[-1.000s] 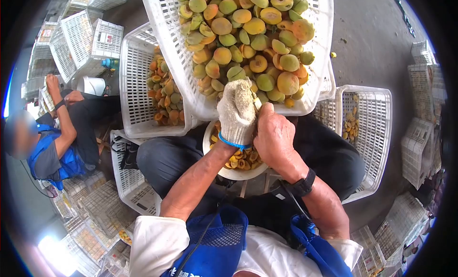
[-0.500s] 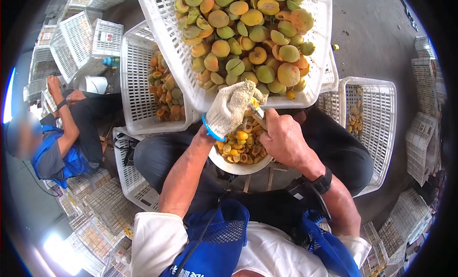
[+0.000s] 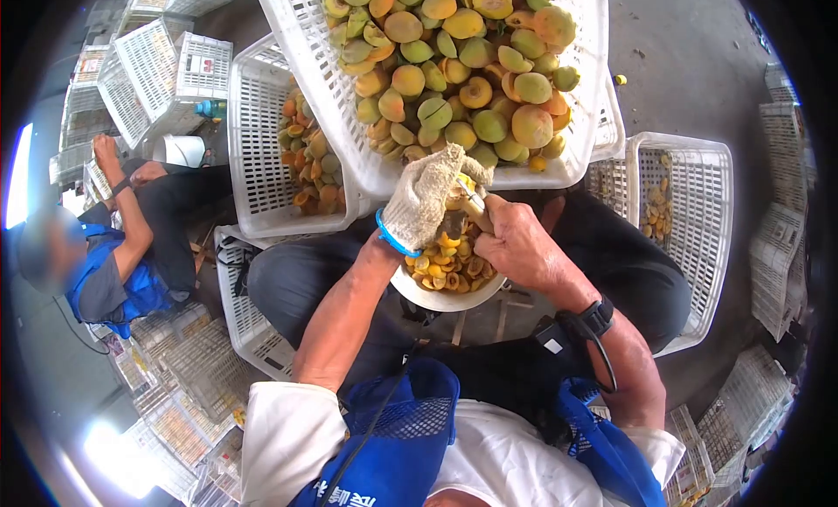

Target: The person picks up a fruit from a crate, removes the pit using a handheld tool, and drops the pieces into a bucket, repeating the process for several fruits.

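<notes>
My left hand (image 3: pixel 425 199), in a beige glove with a blue cuff, is closed round a yellow fruit (image 3: pixel 463 189), which its fingers partly hide. My bare right hand (image 3: pixel 521 245) grips a small metal tool (image 3: pixel 476 200) whose tip touches the fruit. Below both hands a white bowl (image 3: pixel 447 301) holds yellow fruit pieces. Just beyond them stands a white crate (image 3: pixel 589 114) full of green and orange fruits, some of them cut.
A crate (image 3: pixel 249 140) of cut fruit stands at the left, another (image 3: pixel 711 236) with yellow pieces at the right. A co-worker in a blue vest (image 3: pixel 144 293) sits at far left near a white bucket (image 3: pixel 182 150). Stacked crates (image 3: pixel 777 263) line the right edge.
The view has shifted slightly, moving the crates a little. The tool has tilted more upright against the fruit, and both hands keep their hold.
</notes>
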A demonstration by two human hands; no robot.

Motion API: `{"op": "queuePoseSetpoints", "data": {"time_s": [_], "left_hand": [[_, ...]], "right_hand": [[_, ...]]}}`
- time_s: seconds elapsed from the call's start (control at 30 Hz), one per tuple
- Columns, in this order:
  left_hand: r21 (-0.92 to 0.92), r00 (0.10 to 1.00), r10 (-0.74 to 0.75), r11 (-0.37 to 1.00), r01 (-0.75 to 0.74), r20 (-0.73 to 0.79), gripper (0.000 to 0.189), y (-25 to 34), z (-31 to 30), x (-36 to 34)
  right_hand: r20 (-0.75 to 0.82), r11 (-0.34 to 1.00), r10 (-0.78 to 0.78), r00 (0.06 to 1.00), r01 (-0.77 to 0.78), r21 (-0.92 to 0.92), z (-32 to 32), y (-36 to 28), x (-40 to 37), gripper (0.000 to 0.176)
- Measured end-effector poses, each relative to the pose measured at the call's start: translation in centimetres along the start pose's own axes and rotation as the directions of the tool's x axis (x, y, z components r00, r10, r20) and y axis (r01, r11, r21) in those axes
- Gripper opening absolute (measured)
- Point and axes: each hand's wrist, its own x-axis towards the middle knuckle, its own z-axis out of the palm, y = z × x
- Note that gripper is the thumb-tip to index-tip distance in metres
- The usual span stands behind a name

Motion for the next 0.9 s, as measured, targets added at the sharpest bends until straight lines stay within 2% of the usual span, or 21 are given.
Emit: {"op": "queuePoseSetpoints", "data": {"time_s": [0.07, 0.1, 0.17, 0.2, 0.23, 0.27, 0.3, 0.33, 0.37, 0.4, 0.43, 0.47, 0.5, 0.53, 0.6, 0.63, 0.67, 0.73, 0.8, 0.87, 0.9], "left_hand": [[-0.106, 0.994, -0.104, 0.989, 0.106, 0.019, 0.045, -0.3, 0.2, 0.0], [-0.034, 1.0, -0.008, 0.999, 0.008, 0.0, 0.044, -0.6, 0.3, 0.0], [-0.014, 0.999, 0.01, 1.0, -0.01, -0.037, 0.04, -0.8, 0.4, 0.4], [0.005, 0.997, 0.028, 1.0, -0.028, -0.071, 0.036, -0.9, 0.5, 0.4], [0.002, 0.997, 0.026, 1.0, -0.026, -0.069, 0.036, -1.0, 0.6, 0.3], [0.024, 0.995, 0.081, 0.996, -0.08, -0.055, 0.035, -0.9, 0.4, 0.2], [0.047, 0.99, 0.136, 0.99, -0.134, -0.04, 0.033, -0.8, 0.2, 0.1], [0.067, 0.982, 0.188, 0.98, -0.186, -0.023, 0.032, -0.5, 0.2, -0.1], [-0.032, 0.987, 0.163, 0.986, -0.162, 0.011, 0.032, 0.1, 0.1, -0.3], [-0.034, 0.986, 0.164, 0.986, -0.164, 0.009, 0.032, 0.4, 0.0, -0.2], [-0.051, 0.985, 0.165, 0.985, -0.163, 0.046, 0.032, 0.6, -0.2, -0.2], [-0.066, 0.983, 0.165, 0.985, -0.16, 0.079, 0.033, 0.6, -0.4, -0.3], [-0.159, 0.985, 0.14, 0.98, -0.122, 0.105, 0.032, 0.5, -0.6, -0.5], [-0.153, 0.985, 0.144, 0.98, -0.128, 0.098, 0.032, 0.8, -0.9, -0.6], [0.055, 0.973, 0.194, 0.978, -0.202, 0.127, 0.037, 1.7, -1.6, -1.0], [0.007, 0.978, 0.17, 0.985, -0.172, 0.122, 0.038, 2.1, -1.7, -1.3], [-0.098, 0.994, 0.096, 0.991, -0.09, 0.06, 0.04, 2.6, -2.4, -1.6], [-0.036, 1.0, 0.002, 0.999, -0.002, -0.024, 0.041, 4.2, -3.9, -2.3], [0.206, 0.986, 0.159, 0.964, -0.166, 0.05, 0.038, 4.5, -5.9, -2.7], [0.443, 0.981, 0.186, 0.885, -0.145, -0.051, 0.031, 5.7, -7.1, -3.5], [0.687, 0.921, 0.388, 0.681, -0.255, -0.043, 0.025, 4.6, -8.7, -3.2]], "right_hand": [[-0.079, 0.947, -0.025, 0.997, -0.002, -0.322, 0.2, 0.1, -0.1, 0.018], [-0.079, 0.946, -0.025, 0.997, -0.002, -0.323, 0.1, 0.0, -0.1, 0.018], [-0.074, 0.882, -0.043, 0.996, 0.003, -0.471, 0.1, -0.1, -0.1, 0.018], [-0.075, 0.883, -0.037, 0.996, -0.003, -0.47, 0.0, 0.0, -0.3, 0.018], [-0.086, 0.9, -0.101, 0.991, 0.054, -0.432, -0.1, 0.1, -0.2, 0.018], [-0.099, 0.911, -0.171, 0.98, 0.119, -0.395, -0.2, 0.2, -0.1, 0.017], [-0.099, 0.911, -0.175, 0.98, 0.123, -0.395, -0.2, 0.3, -0.1, 0.017], [-0.006, 0.982, -0.114, 0.993, 0.112, -0.152, -0.4, 0.3, -0.1, 0.022], [0.1, 0.993, -0.077, 0.992, 0.067, 0.096, -0.5, 0.0, -0.1, 0.028], [0.101, 0.993, -0.077, 0.992, 0.067, 0.093, -1.0, -0.4, -0.3, 0.028], [0.213, 0.956, 0.061, 0.975, -0.119, 0.268, -2.0, -2.1, -0.7, 0.029], [0.347, 0.858, 0.17, 0.922, -0.312, 0.408, -2.4, -3.1, -0.9, 0.031], [0.329, 0.871, 0.145, 0.933, -0.278, 0.405, -2.5, -3.1, -0.9, 0.03], [0.332, 0.874, 0.136, 0.933, -0.271, 0.404, -2.1, -2.0, -0.7, 0.03], [0.231, 0.986, -0.088, 0.969, 0.052, 0.158, -0.9, 0.9, -0.2, 0.029], [0.245, 0.999, -0.036, 0.969, 0.044, -0.025, -1.3, 0.0, -0.7, 0.025], [0.325, 0.897, -0.118, 0.938, 0.241, -0.371, -1.0, 0.5, -1.4, 0.02], [0.346, 0.765, -0.11, 0.932, 0.302, -0.569, 1.3, 2.9, -2.8, 0.017], [0.304, 0.726, -0.076, 0.95, 0.262, -0.636, 1.2, 2.5, -3.0, 0.014], [0.19, 0.79, -0.157, 0.969, 0.239, -0.564, 0.7, 2.1, -3.1, 0.015], [0.197, 0.78, -0.154, 0.968, 0.242, -0.577, 0.9, 2.5, -2.9, 0.021]]}}
